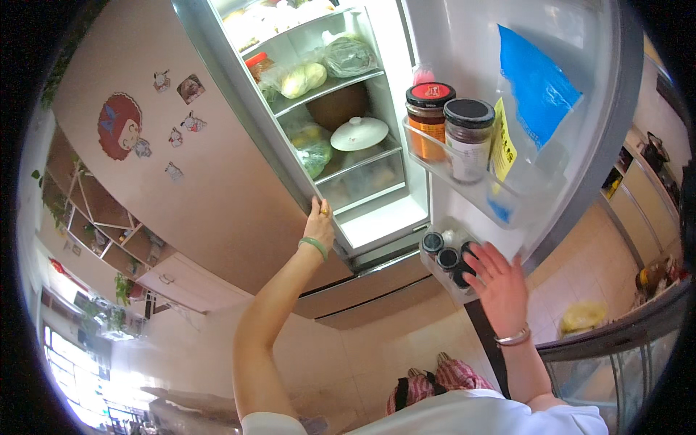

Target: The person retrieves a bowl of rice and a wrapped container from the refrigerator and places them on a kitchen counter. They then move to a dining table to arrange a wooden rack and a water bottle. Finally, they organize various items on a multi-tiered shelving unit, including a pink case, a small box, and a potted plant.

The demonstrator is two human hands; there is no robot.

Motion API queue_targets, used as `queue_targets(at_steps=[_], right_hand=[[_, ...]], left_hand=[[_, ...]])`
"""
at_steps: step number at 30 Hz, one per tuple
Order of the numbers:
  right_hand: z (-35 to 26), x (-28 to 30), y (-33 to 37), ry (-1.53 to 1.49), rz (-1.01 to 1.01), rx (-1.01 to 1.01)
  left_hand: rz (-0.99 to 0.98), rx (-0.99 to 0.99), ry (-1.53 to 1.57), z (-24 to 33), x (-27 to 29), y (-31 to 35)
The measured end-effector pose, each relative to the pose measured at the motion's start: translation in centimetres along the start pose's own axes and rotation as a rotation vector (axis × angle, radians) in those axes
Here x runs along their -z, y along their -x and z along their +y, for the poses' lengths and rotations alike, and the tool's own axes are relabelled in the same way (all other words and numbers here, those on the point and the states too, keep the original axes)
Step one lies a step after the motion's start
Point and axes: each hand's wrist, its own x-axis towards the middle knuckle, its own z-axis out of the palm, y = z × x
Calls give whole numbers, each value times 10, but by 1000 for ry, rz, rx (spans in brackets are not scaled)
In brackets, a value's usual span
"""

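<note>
My left hand, with a ring and a green bangle, has its fingers bent round the left edge of the open refrigerator's lit compartment. Spread fingers show on my right hand, which holds nothing and wears a silver bangle. It is in front of the open refrigerator door, near dark-lidded jars in the lower door shelf; whether it touches the door is unclear. Higher up, a red-lidded jar and a black-lidded jar stand in a clear door shelf.
Inside are bagged vegetables, a white lid and a clear drawer. A blue packet is on the door. Stickers dot the left panel. My slippers are below; a yellow bag lies right.
</note>
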Motion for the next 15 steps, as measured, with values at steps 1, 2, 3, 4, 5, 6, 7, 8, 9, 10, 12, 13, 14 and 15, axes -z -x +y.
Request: queue_targets(at_steps=[1,2,3,4,5,6,7,8,9,10,12,13,14,15], right_hand=[[6,-17,-10,-77,81,-13],[11,-24,-15,-132,36,-91],[13,-27,-14,-80,-4,-81],[14,-30,-11,-27,-43,-71],[14,-33,-5,25,-82,-61],[9,-28,5,166,-32,44],[4,-11,20,276,0,254],[-7,11,35,386,30,466],[-26,35,41,605,150,671],[-46,31,44,786,287,916],[-80,43,22,1207,614,1103],[-88,55,7,1041,609,1005],[-95,85,-11,869,600,914],[-95,112,-26,693,581,819]], left_hand=[[5,3,23,2,-3,2],[14,8,46,3,-7,3],[19,22,62,0,-9,3],[-7,6,31,0,-11,4],[-17,5,9,3,-12,5],[-26,-1,-15,4,-7,9],[-37,-3,-36,4,-4,13],[-42,-8,-61,4,-7,15],[-40,-3,-65,3,-6,16],[-41,-2,-68,3,-5,16],[-57,-16,-75,9,-6,18],[-63,-22,-83,8,-3,17],[-64,-20,-97,6,0,16],[-63,-23,-101,5,0,16]])
